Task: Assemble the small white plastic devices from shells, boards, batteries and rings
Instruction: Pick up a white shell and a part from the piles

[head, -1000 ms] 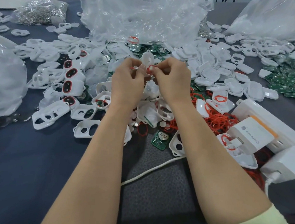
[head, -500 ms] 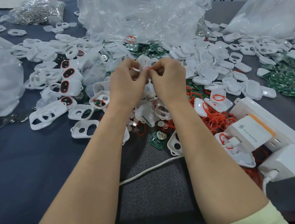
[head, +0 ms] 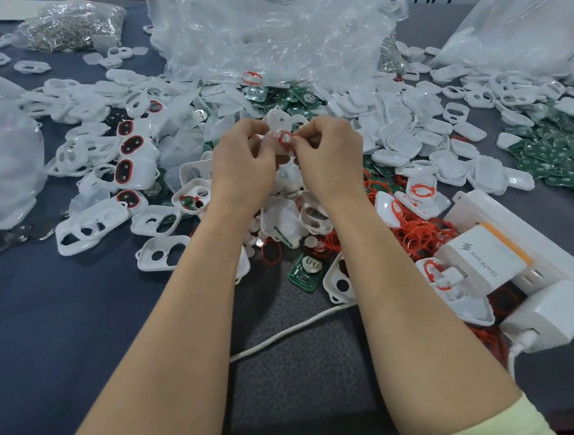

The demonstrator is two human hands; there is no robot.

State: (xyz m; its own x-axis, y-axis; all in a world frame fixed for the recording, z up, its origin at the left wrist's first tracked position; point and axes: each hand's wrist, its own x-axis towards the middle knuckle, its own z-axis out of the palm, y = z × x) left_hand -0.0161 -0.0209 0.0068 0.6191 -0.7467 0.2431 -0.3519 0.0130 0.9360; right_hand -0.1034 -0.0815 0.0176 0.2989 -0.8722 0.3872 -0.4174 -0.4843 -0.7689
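i'm on the ring step. my left hand [head: 242, 166] pinches the white shell [head: 277, 119], held up over the counter [head: 46, 322], and my right hand [head: 330, 159] pinches the red ring [head: 285, 140] against it. next, i judge, the ring needs pressing evenly into its seat.

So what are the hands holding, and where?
A small white shell with a red ring: left hand pinches its left side, right hand the ring.
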